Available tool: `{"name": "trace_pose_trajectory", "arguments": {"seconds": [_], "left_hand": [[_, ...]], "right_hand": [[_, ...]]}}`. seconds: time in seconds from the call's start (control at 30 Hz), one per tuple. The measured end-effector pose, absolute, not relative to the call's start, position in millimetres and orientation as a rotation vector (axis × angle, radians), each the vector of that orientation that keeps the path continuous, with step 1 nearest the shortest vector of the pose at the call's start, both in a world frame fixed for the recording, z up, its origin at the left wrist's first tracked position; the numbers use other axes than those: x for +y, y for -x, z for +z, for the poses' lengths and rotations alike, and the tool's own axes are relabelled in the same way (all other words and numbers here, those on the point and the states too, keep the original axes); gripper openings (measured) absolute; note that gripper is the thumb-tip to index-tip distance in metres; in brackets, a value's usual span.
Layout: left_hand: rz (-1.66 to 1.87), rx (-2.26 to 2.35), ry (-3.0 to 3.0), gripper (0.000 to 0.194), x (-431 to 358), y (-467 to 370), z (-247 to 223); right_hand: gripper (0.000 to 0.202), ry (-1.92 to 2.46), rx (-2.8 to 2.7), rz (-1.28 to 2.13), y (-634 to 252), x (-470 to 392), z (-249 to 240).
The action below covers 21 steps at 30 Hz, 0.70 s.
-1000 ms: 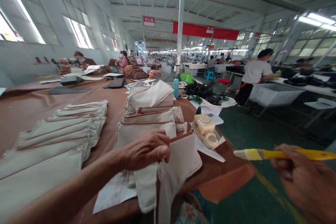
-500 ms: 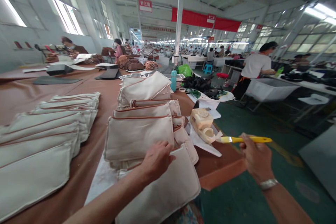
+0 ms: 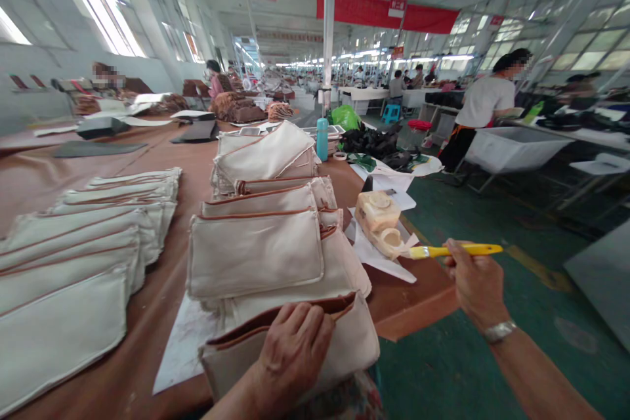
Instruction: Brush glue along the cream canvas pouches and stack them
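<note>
My left hand (image 3: pixel 295 348) grips the upper edge of a cream fabric pouch (image 3: pixel 352 335) at the table's front edge. The pouch's mouth gapes, with brown trim and a brown inside. In my right hand (image 3: pixel 477 279) is a yellow-handled paintbrush (image 3: pixel 438 250), pinched by the handle. Its bristles point left and meet the rim of a small round cup (image 3: pixel 391 241) beside a yellowish plastic container (image 3: pixel 378 209). Behind my left hand lies a stack of similar cream pouches (image 3: pixel 256 252).
More pouches (image 3: pixel 59 315) overlap in a row on the left of the brown-covered table (image 3: pixel 162 315). A turquoise bottle (image 3: pixel 321 140) stands behind the stack, near black material (image 3: pixel 378 144). A person (image 3: pixel 485 105) stands at the right by a white bin (image 3: pixel 514 147).
My left hand has moved toward me and now holds the front pouch by its edge, its mouth parted. The brush has shifted slightly left, its tip closer to the cup.
</note>
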<state>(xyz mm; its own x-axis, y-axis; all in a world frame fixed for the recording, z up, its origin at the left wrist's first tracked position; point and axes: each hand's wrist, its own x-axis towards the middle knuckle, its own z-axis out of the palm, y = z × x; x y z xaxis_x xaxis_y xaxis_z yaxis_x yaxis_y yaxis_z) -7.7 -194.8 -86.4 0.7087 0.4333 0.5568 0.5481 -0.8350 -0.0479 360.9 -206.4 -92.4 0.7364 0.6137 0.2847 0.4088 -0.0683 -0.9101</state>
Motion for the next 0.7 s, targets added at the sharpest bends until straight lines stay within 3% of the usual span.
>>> {"name": "trace_pose_trajectory", "arguments": {"seconds": [0.43, 0.7], "left_hand": [[-0.858, -0.954, 2.805, 0.015, -185, 3, -80], [-0.238, -1.780, 2.864, 0.015, -147, -19, -76]], "right_hand": [[0.059, 1.787, -1.054, 0.051, -371, -182, -93], [0.056, 1.771, -1.330, 0.022, -371, -143, -107]]}}
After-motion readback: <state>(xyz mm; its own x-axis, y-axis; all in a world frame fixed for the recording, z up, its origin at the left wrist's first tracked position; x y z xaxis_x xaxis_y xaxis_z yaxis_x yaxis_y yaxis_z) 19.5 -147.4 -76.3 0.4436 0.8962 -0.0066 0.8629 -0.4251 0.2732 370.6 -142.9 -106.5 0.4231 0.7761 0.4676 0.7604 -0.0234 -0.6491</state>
